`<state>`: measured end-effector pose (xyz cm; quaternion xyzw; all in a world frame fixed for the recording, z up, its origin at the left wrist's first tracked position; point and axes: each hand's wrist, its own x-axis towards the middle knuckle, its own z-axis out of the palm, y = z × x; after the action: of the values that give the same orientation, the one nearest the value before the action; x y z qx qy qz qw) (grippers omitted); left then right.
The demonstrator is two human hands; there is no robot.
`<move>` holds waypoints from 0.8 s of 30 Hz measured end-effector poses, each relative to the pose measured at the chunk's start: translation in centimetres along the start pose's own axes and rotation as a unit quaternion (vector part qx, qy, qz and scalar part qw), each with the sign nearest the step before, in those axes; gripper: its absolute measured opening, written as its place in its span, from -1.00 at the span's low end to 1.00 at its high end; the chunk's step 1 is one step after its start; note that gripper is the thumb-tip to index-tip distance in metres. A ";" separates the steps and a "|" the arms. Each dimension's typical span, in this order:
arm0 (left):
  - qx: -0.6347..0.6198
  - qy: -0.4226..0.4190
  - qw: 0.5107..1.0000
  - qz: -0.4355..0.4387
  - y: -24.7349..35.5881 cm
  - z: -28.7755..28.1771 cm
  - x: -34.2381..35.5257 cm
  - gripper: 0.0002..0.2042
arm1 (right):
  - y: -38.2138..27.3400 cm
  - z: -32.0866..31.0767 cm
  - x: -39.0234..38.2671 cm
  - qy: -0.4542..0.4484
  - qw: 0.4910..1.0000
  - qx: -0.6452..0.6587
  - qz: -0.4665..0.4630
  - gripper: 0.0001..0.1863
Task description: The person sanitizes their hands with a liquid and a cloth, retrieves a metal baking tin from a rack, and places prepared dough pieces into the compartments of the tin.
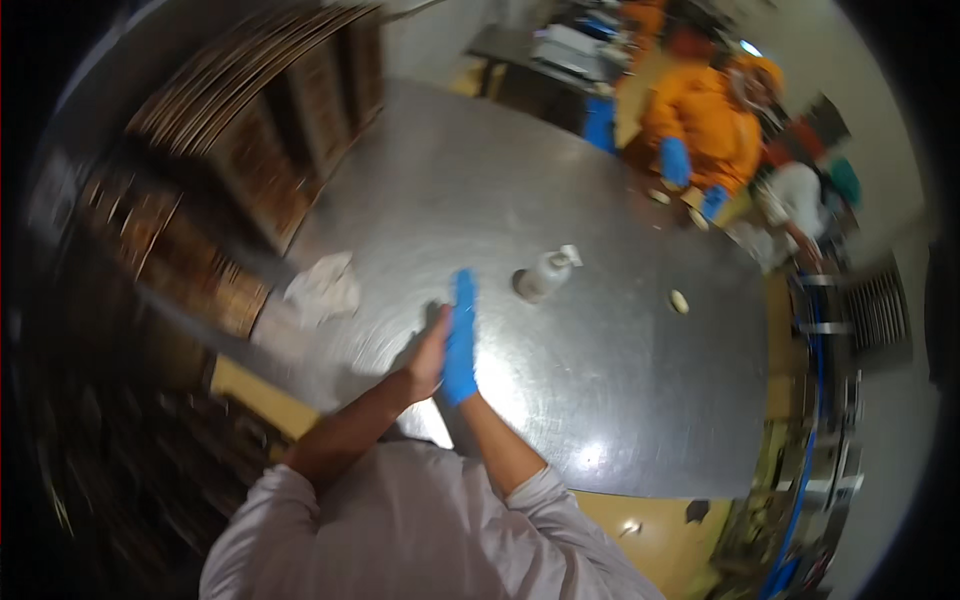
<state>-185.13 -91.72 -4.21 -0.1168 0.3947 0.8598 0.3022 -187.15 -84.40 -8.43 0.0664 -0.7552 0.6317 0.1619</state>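
Over the steel table, my two hands are pressed flat against each other, palm to palm. My left hand is bare, its fingers straight and partly hidden behind the glove. A blue glove covers my right hand, with the fingers stretched out and pointing away from me. No object shows between them. Just beyond, to the right, stands a pale pump bottle, touched by neither hand. A crumpled white cloth lies to the left of my hands.
The steel table reflects bright light. A small pale oval piece lies on its right side. Brown stacked boards line the left. At the far right, a person in orange with blue gloves handles similar pale pieces. Metal racks stand right.
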 end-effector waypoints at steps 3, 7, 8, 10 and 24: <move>0.156 -0.007 0.971 0.183 -0.7 -0.4 -2.5 -0.31 | -0.6 1.2 -0.7 -0.097 0.976 0.146 0.129 -0.36; -0.066 0.039 0.982 0.174 0.0 -6.4 -0.8 -0.29 | -9.8 4.8 -3.0 -0.198 0.980 -0.010 -0.007 -0.40; -0.049 0.083 0.989 0.113 -0.4 -7.5 -1.7 -0.30 | -6.2 6.2 -4.0 -0.134 0.960 0.171 0.175 -0.40; 0.136 0.113 0.965 0.194 1.0 -2.7 -6.4 -0.29 | -2.3 6.1 -1.8 -0.120 0.907 0.333 0.227 -0.40; 0.461 0.497 0.633 0.375 8.2 -24.5 -0.2 -0.83 | -4.6 2.9 -1.1 -0.130 0.683 0.617 0.370 -0.06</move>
<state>-190.90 -114.30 -15.34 -0.2139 0.8399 0.4176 -0.2730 -185.14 -88.25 -4.96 -0.0522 -0.1718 0.9482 -0.2621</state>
